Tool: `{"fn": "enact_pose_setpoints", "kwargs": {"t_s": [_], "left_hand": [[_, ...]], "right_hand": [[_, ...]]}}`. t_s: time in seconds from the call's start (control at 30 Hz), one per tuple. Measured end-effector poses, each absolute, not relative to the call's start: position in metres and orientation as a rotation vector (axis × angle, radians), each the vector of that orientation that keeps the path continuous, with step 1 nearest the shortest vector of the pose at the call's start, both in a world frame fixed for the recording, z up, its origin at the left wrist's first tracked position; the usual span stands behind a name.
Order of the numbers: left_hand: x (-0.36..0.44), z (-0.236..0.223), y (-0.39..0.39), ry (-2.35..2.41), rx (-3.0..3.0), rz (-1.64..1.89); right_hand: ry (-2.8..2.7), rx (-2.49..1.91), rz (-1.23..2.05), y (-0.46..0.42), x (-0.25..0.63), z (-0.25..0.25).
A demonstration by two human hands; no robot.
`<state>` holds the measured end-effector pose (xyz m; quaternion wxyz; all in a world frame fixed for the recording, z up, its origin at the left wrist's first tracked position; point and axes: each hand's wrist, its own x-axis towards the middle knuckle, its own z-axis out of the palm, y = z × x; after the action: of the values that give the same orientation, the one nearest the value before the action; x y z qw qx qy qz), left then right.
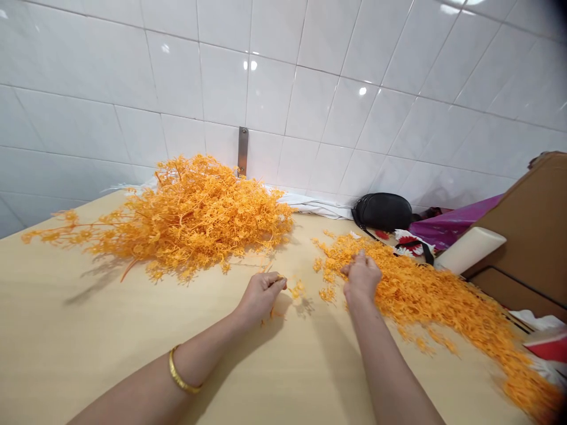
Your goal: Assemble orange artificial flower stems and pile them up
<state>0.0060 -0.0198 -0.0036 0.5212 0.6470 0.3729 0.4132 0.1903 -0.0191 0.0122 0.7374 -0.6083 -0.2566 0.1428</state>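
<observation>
Orange plastic, by the look of it, is filling much of my view. Thumb and fingers of my left hand (260, 295) are pinching a thin sprig (297, 289), its blurred blossoms showing just to the right of them, close above the bench (287, 378). Well apart from it, my right hand (362, 277) is reaching over the left end of a loose pile of orange pieces (434, 298); its fingers are curling, and I cannot tell whether they are gripping anything. Beyond my left hand, a bushy heap of stems (204, 218) is lying. I am, I judge, working on one sprig; the next move seems to be calling for a steady left pinch and free right fingertips.
</observation>
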Motion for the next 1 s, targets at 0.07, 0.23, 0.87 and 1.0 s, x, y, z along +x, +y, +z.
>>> {"fn": "enact_pose_setpoints", "kwargs": {"t_s": [0.07,0.23,0.87,1.0], "left_hand": [[0.002,-0.004,-0.018,0.950,1.515,1.071],[0.001,-0.003,-0.012,0.959,1.533,1.194],[0.006,-0.004,-0.013,0.944,1.538,1.063],[0.005,-0.002,-0.015,0.945,1.604,0.984]], "right_hand": [[-0.524,-1.286,0.444,-0.023,0.196,0.017],[-0.735,-1.238,0.836,-0.029,0.174,0.020],[-1.045,-1.259,1.188,-0.029,0.145,0.006],[-1.184,-1.395,0.769,-0.026,0.153,0.005]]}}
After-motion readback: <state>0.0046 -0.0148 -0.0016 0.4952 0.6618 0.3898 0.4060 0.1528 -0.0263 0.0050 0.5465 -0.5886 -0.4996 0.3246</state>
